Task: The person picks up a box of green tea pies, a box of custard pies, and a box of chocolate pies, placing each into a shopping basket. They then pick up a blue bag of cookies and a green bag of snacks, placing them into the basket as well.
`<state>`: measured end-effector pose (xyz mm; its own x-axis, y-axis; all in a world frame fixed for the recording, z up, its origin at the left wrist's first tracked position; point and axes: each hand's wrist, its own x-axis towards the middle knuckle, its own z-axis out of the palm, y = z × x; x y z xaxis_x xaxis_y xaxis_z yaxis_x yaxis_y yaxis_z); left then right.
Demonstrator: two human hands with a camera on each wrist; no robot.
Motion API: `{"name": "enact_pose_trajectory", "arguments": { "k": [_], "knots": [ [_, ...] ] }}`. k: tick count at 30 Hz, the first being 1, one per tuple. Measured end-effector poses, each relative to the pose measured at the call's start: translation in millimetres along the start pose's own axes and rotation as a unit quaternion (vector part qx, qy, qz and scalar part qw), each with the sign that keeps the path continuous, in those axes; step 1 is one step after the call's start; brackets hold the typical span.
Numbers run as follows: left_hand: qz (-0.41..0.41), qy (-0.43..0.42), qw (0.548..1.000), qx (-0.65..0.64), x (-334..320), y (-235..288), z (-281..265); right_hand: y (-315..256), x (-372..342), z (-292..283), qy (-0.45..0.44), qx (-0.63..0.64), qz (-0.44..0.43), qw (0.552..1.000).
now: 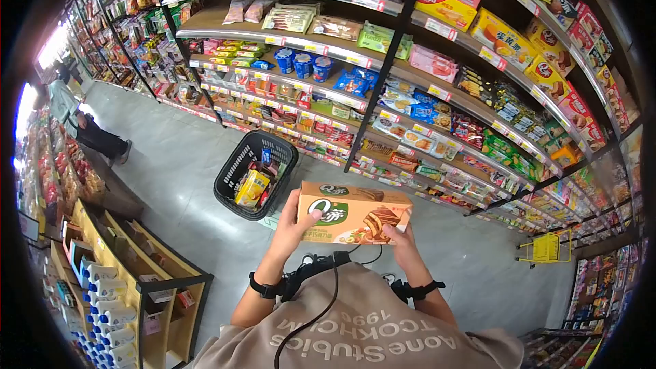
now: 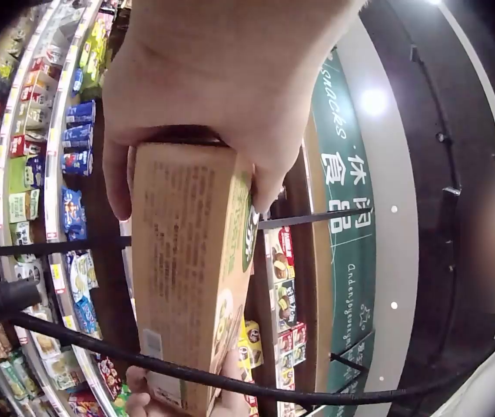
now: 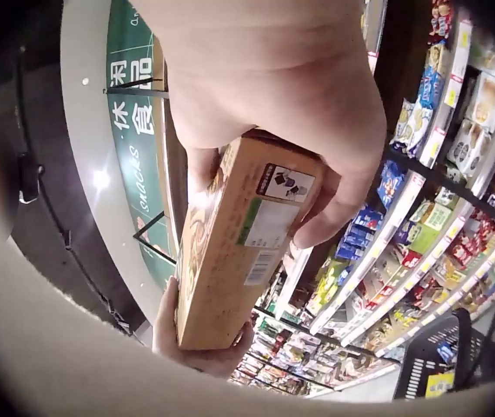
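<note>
A peach-orange carton [image 1: 352,198] of chocolate-coated cakes is held up in front of the chest, its printed front turned to the head camera. My left hand [image 1: 290,222] grips one end, thumb across the front. At the other end my right hand [image 1: 405,242] holds on, its thumb on the cake picture. In the left wrist view, small print covers the carton's narrow side [image 2: 178,252], and fingers and thumb straddle its end. A barcode panel [image 3: 265,239] shows on the carton in the right wrist view.
A black shopping basket [image 1: 225,174] stands on the floor ahead, with a yellow box [image 1: 253,188] and other packs inside. Snack shelves [image 1: 287,37] curve across the front and right. A wooden display stand [image 1: 174,280] is at left, a yellow cart [image 1: 547,249] at right. Another person [image 1: 75,119] stands far left.
</note>
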<state>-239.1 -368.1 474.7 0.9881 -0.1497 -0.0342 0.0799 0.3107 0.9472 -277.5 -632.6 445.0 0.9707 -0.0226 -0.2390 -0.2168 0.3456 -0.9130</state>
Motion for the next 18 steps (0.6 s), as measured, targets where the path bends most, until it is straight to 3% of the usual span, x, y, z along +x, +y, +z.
{"name": "enact_pose_trajectory", "arguments": {
  "k": [10, 18],
  "knots": [
    [-0.021, 0.038, 0.999, 0.004, -5.2, 1.8, -73.7, 32.2, 10.6, 62.8, -0.010, 0.009, 0.021, 1.000],
    [-0.043, 0.037, 0.998, -0.019, 17.3, -0.7, -77.7, 23.7, 30.8, 71.0, 0.006, 0.017, 0.031, 0.999]
  ]
}}
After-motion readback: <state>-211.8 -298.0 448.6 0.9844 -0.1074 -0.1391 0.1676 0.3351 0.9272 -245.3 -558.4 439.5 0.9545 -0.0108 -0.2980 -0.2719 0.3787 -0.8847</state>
